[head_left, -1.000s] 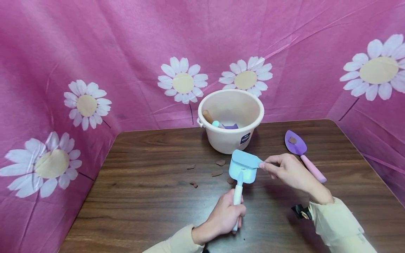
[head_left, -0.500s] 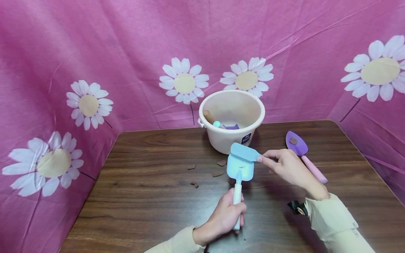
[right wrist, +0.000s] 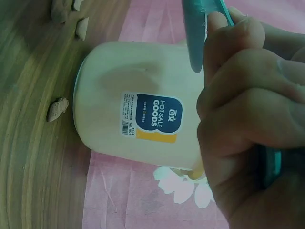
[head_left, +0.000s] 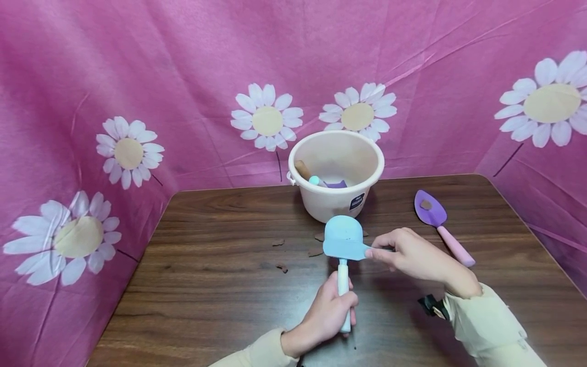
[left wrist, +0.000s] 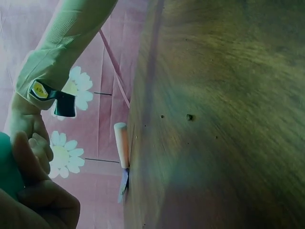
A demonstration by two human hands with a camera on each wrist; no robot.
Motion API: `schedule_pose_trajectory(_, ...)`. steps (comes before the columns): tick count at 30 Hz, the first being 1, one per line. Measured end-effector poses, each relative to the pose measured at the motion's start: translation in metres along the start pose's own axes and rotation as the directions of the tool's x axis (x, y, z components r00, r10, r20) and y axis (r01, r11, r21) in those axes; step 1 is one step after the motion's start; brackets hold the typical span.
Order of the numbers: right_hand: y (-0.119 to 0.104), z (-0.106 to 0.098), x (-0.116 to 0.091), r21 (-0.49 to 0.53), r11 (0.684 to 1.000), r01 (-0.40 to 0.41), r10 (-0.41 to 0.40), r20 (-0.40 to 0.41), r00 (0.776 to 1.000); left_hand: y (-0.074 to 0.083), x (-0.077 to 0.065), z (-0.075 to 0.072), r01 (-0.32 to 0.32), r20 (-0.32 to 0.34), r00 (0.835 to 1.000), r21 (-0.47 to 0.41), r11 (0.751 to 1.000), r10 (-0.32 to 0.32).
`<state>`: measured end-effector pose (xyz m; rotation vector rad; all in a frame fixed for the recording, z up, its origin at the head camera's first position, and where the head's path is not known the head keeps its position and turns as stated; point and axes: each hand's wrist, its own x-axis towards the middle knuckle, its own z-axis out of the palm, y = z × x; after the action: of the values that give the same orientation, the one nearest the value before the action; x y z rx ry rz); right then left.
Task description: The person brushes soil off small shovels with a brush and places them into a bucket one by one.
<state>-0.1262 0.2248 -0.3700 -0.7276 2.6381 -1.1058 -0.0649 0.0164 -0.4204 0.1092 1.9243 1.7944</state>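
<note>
In the head view my left hand grips the white handle of a light blue toy shovel, held over the table in front of the bucket with its blade pointing away. My right hand pinches the narrow end of a flat light blue scraper. The scraper lies across the lower part of the shovel blade and hides it there. In the right wrist view the right hand has curled fingers, with the scraper's edge showing beyond them. Thin brown pieces lie on the table beside the shovel.
A cream bucket with a wooden handle and a purple item inside stands at the back. A purple trowel with a pink handle lies right, bearing a brown lump. Pink flowered cloth surrounds the table.
The scraper has moved from the far edge of the shovel blade back toward the handle, the right hand drawing with it. The shovel has shifted slightly left.
</note>
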Motion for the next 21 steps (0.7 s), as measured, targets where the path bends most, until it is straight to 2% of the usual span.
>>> schedule_pose_trajectory(5, 0.005, -0.002, 0.005, -0.013, 0.999, -0.029, 0.029, -0.01, 1.0, 0.0, -0.002, 0.001, -0.002, -0.006, 1.0, 0.03, 1.0, 0.002)
schedule_pose_trajectory(13, 0.022, -0.006, 0.013, -0.161, 0.984, -0.081, 0.058, -0.143, 0.988, -0.002, -0.003, 0.004, 0.033, -0.014, 0.999, 0.039, 0.999, -0.032)
schedule_pose_trajectory(21, 0.034, -0.003, 0.017, -0.206, 0.972, -0.118, 0.066, -0.245, 0.967, -0.007, -0.002, 0.004, 0.07, 0.005, 0.998, -0.033, 0.997, -0.07)
